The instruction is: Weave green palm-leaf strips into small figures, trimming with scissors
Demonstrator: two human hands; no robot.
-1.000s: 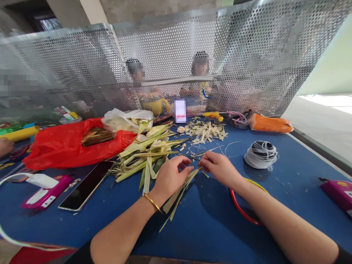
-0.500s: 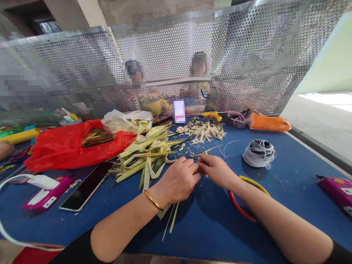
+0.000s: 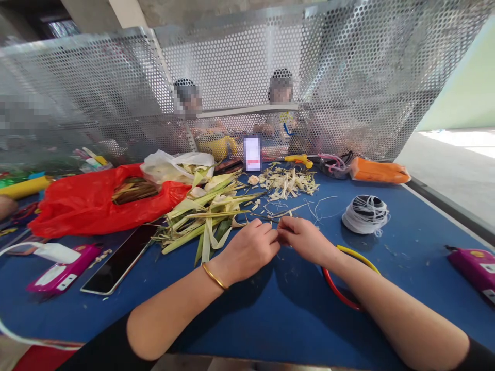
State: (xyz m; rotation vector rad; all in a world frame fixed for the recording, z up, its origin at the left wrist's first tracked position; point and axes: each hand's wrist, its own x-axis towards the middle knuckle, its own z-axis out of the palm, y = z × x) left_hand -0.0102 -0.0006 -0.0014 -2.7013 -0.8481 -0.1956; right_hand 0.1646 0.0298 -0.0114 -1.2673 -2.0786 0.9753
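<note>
My left hand [image 3: 251,252], with a gold bangle [image 3: 214,276] at the wrist, is closed, its fingertips pinched. Its thumb side meets my right hand [image 3: 303,236], closed in a pinch too. Whatever sits between the fingertips is hidden by the fingers. Just left of and behind the left hand lies a heap of pale green corn husks [image 3: 211,214]. Small cut husk scraps [image 3: 288,181] are piled beyond both hands. A spool of white thread [image 3: 365,215] stands to the right. Partly under my right forearm rests a red and yellow ring [image 3: 335,288].
A red plastic bag [image 3: 88,203], a dark phone [image 3: 119,263] and a purple power strip [image 3: 65,270] lie left on the blue table [image 3: 247,330]. Yellow-handled scissors [image 3: 299,159], an upright lit phone [image 3: 252,153] and an orange packet [image 3: 379,171] line the back, before a perforated metal screen [image 3: 240,62].
The husk strips that hung below my left hand are no longer in sight. Both hands keep nearly the same place, fingertips together. The view has shifted slightly.
</note>
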